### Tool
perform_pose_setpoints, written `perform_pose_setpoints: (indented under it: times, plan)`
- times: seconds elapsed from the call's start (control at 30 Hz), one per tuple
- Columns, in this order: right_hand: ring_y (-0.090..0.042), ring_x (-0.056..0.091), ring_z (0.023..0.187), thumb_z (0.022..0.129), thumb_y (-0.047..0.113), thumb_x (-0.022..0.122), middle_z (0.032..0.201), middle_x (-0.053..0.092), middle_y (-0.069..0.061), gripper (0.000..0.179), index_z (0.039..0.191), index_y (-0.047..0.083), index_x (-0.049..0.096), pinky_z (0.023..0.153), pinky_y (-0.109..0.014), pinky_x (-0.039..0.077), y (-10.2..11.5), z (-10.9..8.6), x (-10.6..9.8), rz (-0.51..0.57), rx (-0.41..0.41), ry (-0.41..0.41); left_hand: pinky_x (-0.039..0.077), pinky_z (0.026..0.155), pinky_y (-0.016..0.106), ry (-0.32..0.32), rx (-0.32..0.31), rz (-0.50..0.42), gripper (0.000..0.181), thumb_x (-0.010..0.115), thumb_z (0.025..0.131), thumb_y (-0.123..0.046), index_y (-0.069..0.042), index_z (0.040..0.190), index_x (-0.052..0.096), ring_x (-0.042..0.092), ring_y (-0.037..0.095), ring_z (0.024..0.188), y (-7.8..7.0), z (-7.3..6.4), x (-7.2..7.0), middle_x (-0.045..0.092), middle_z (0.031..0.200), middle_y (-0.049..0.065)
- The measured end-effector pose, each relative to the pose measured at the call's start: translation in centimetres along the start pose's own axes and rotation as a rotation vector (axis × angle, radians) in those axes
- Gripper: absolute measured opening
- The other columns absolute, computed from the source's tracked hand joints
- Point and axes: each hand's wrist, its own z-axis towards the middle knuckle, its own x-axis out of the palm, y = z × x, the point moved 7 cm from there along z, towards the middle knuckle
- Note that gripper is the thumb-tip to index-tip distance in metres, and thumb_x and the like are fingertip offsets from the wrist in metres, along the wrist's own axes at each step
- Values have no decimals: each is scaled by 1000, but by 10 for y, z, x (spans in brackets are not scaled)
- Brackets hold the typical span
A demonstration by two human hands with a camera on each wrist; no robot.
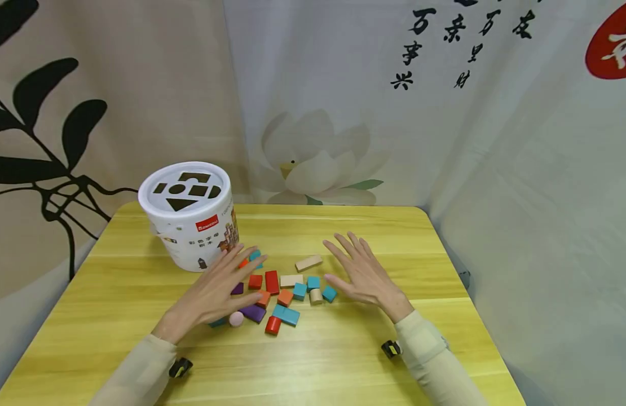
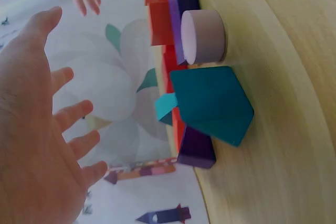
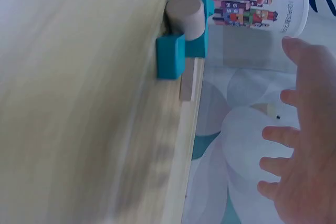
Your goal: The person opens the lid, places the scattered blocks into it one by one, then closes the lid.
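Both hands hover over the table with fingers spread and hold nothing. My left hand (image 1: 216,288) is above the left part of a loose group of coloured blocks, partly covering some of them. Beneath it lie a purple block (image 1: 253,313), a pink cylinder (image 1: 236,319) and a teal block (image 2: 215,103). To the group's right is my right hand (image 1: 364,276), nearest a blue cube (image 1: 330,294) and a wooden cylinder (image 1: 316,296). Between the hands lie a red block (image 1: 272,282), an orange cube (image 1: 285,297), a blue rectangular block (image 1: 286,315) and a red cylinder (image 1: 273,325).
A white bucket (image 1: 191,225) stands at the back left of the wooden table (image 1: 313,366); its lid (image 1: 185,189) has shaped holes. A plain wooden block (image 1: 309,263) lies behind the group. Printed fabric (image 1: 323,101) hangs behind the table.
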Motion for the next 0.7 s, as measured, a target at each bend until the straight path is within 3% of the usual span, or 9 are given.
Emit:
perform_pose_setpoints:
  times: [0.27, 0.43, 0.6, 0.63, 0.7]
  plan:
    - [-45, 20, 176, 110, 64, 57, 188, 28, -13, 85, 181, 29, 26, 140, -72, 22, 25, 24, -3, 38, -81, -39, 30, 136, 73, -135, -3, -9, 90, 80, 101, -56, -31, 177, 39, 31, 46, 171, 2, -28, -31, 35, 186, 9]
    - [-45, 21, 176, 111, 65, 54, 188, 29, -13, 85, 181, 27, 27, 141, -70, 22, 42, 41, -2, 54, -136, -61, 42, 125, 78, -278, 20, 9, 91, 88, 95, -43, -27, 174, 46, 44, 47, 163, 7, -46, -55, 46, 178, 14]
    - [-43, 22, 176, 109, 61, 59, 186, 33, -13, 86, 180, 21, 31, 143, -67, 20, 62, 60, 0, 76, -188, -83, 46, 119, 80, -417, 27, -1, 88, 91, 90, -31, -20, 169, 54, 51, 48, 155, 16, -63, -76, 55, 170, 16]
    - [-43, 23, 176, 108, 60, 60, 186, 33, -13, 86, 179, 20, 32, 143, -67, 20, 66, 64, 1, 83, -198, -90, 47, 119, 78, -453, 32, -6, 85, 90, 90, -31, -18, 167, 56, 53, 47, 154, 18, -67, -81, 57, 168, 17]
    - [-42, 24, 176, 108, 59, 62, 185, 35, -13, 86, 178, 18, 34, 143, -65, 20, 73, 72, 2, 93, -217, -105, 47, 128, 63, -523, 43, -25, 78, 86, 93, -33, -15, 164, 59, 55, 43, 152, 23, -74, -90, 59, 165, 18]
